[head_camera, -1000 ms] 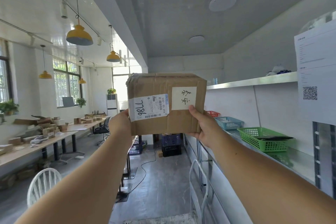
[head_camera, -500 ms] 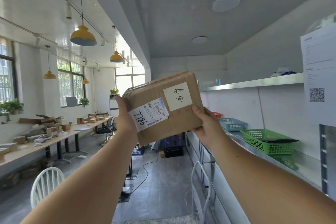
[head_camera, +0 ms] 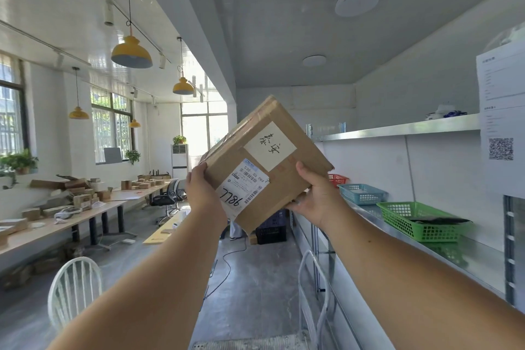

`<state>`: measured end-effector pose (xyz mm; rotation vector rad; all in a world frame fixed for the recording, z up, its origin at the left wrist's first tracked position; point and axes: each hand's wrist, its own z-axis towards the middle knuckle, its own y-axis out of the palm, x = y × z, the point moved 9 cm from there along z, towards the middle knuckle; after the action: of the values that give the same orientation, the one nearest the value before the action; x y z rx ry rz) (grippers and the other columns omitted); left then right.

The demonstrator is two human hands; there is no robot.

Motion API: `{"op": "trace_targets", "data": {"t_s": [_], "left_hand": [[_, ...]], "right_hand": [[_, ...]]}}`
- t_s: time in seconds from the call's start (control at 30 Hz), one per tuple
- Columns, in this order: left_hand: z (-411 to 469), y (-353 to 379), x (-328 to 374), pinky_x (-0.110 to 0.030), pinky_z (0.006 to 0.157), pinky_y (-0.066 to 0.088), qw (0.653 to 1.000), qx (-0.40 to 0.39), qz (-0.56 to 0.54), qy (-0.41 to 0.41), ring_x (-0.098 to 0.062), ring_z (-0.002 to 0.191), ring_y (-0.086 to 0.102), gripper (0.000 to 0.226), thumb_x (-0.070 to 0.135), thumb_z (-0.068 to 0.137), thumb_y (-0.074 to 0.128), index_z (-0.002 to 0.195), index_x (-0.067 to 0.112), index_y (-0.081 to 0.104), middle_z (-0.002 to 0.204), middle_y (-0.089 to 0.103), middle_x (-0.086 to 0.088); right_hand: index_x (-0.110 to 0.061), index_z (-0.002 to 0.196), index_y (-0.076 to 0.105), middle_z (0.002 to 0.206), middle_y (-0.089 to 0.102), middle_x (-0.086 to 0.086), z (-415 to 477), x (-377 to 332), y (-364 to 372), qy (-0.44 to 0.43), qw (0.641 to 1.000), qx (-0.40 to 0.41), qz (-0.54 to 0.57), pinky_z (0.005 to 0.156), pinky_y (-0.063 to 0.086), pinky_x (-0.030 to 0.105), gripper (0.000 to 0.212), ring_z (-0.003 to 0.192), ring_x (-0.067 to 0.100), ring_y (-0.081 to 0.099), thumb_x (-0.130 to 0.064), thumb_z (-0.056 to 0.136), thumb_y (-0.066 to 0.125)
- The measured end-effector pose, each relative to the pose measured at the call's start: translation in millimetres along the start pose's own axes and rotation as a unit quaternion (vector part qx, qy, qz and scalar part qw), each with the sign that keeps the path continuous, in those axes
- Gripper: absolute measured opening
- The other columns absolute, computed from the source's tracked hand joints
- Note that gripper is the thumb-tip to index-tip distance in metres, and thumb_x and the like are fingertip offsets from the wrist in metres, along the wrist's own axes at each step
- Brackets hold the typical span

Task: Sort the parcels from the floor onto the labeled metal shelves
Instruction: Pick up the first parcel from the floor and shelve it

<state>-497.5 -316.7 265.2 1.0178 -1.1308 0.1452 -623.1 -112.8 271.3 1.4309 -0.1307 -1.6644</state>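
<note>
A brown cardboard parcel (head_camera: 277, 179) is held up at arm's length in the middle of the view, tilted with its right side high. It carries a white handwritten label and a barcode sticker marked 7786. My left hand (head_camera: 203, 192) grips its left edge and my right hand (head_camera: 318, 196) grips its lower right edge. The metal shelves (head_camera: 403, 128) run along the right wall, to the right of the parcel.
On the middle shelf stand a green basket (head_camera: 417, 220), a blue basket (head_camera: 362, 193) and a red basket (head_camera: 338, 179). A paper sheet with a QR code (head_camera: 501, 122) hangs at the right edge. White chairs (head_camera: 74, 290) and long desks (head_camera: 65, 216) with boxes are at the left; dark crates (head_camera: 271, 229) stand on the floor ahead.
The parcel has turned from level to steeply tilted, its right side rising. Both hands kept hold and turned with it.
</note>
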Motion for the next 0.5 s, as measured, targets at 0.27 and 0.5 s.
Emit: {"op": "trace_targets", "data": {"t_s": [0.27, 0.5], "left_hand": [[-11, -1, -4, -0.058, 0.1, 0.057, 1.0, 0.007, 0.007, -0.002, -0.034, 0.112, 0.072, 0.041, 0.03, 0.103, 0.053, 0.141, 0.046, 0.06, 0.122, 0.074, -0.003], [7, -12, -21, -0.031, 0.057, 0.062, 0.999, 0.008, -0.004, -0.043, -0.023, 0.09, 0.07, 0.054, 0.013, 0.104, 0.039, 0.147, 0.04, 0.058, 0.108, 0.072, 0.004]], "right_hand": [[-0.031, 0.127, 0.068, 0.108, 0.082, -0.004, 4, 5, 11, -0.001, 0.995, 0.016, -0.096, 0.094, 0.056, 0.056, 0.033, 0.116, 0.029, 0.068, -0.041, 0.095, 0.074], [-0.039, 0.141, 0.057, 0.133, 0.072, -0.001, -4, 18, 21, 0.056, 0.983, -0.005, -0.175, 0.083, 0.057, 0.055, 0.051, 0.119, 0.027, 0.066, -0.054, 0.093, 0.069]]}}
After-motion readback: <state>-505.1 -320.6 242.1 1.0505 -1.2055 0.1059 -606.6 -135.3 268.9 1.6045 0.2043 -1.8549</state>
